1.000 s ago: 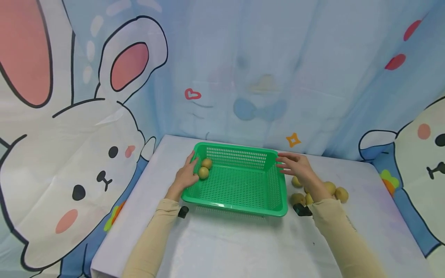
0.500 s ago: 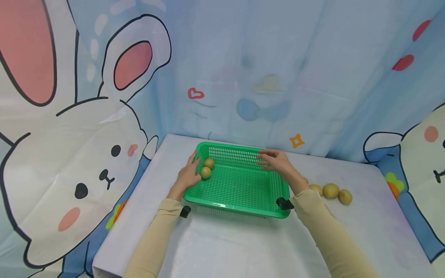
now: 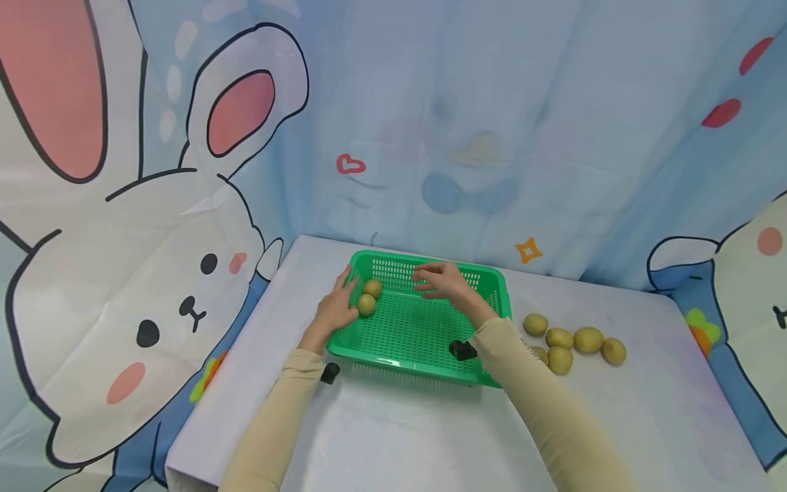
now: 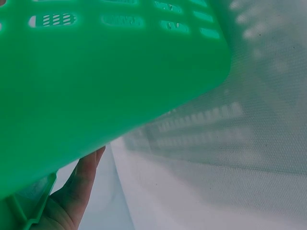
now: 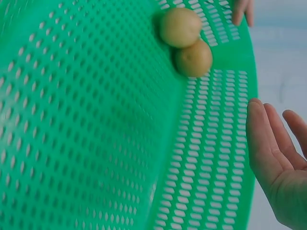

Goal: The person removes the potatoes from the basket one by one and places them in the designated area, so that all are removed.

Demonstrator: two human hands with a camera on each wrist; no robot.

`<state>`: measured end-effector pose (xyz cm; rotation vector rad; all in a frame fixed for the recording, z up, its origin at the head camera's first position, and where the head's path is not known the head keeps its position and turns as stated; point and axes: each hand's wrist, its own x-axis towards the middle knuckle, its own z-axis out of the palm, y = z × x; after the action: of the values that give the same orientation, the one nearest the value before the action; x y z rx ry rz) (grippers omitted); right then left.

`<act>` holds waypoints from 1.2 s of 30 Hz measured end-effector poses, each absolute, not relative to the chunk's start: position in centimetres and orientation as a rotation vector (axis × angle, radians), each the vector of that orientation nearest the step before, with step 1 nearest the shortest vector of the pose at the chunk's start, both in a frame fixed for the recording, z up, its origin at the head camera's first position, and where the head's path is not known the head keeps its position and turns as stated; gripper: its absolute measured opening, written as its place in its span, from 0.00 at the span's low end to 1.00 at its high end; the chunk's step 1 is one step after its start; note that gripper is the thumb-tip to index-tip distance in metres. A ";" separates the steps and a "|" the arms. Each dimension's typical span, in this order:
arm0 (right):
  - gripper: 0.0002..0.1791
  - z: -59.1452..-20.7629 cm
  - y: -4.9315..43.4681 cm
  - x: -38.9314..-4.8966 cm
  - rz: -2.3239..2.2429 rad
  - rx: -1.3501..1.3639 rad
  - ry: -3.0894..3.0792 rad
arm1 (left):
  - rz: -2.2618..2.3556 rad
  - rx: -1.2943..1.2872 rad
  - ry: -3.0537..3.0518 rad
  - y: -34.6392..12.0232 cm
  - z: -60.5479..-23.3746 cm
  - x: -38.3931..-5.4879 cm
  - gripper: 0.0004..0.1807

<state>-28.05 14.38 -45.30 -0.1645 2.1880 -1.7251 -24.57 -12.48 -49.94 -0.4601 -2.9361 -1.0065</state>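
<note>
A green perforated basket [image 3: 406,335] stands tilted over the table, two potatoes [image 3: 369,298] resting together at its left end. My left hand [image 3: 333,313] grips the basket's left rim; the left wrist view has its fingers [image 4: 85,175] against the outside wall, partly hidden by the plastic. Above the basket's back half is my right hand [image 3: 451,283], fingers slightly bent, holding nothing. In the right wrist view the same hand [image 5: 280,165] overlaps the long rim, and the two potatoes [image 5: 187,40] lie farther off inside.
Several potatoes [image 3: 588,339] lie on the white-covered table [image 3: 664,410] to the right of the basket, one of them partly behind the right sleeve [image 3: 522,369]. A printed cloth backdrop [image 3: 455,123] hangs behind the table.
My right hand has moved left from the basket's right end to above its back middle, uncovering the potatoes on the table. The left hand stays at the left rim.
</note>
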 end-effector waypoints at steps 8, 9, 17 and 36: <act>0.23 -47.5 11.3 -28.7 -1.717 -0.147 2.120 | -0.989 -0.448 -2.955 -12.8 -50.6 -24.6 0.44; 0.24 -47.7 11.0 -28.8 -1.708 -0.151 2.114 | -0.983 -0.446 -2.961 -12.8 -50.7 -24.6 0.44; 0.26 -49.0 8.8 -29.4 -1.683 -0.057 2.068 | -0.984 -0.436 -2.954 -12.9 -51.1 -24.7 0.44; 0.27 -52.2 5.2 -30.4 -1.659 0.172 2.030 | -0.970 -0.430 -2.971 -12.9 -50.5 -25.3 0.43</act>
<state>-30.41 5.21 -52.18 0.1720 2.0304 -1.6588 -25.34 -12.95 -50.46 -0.4295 -2.9710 -0.9696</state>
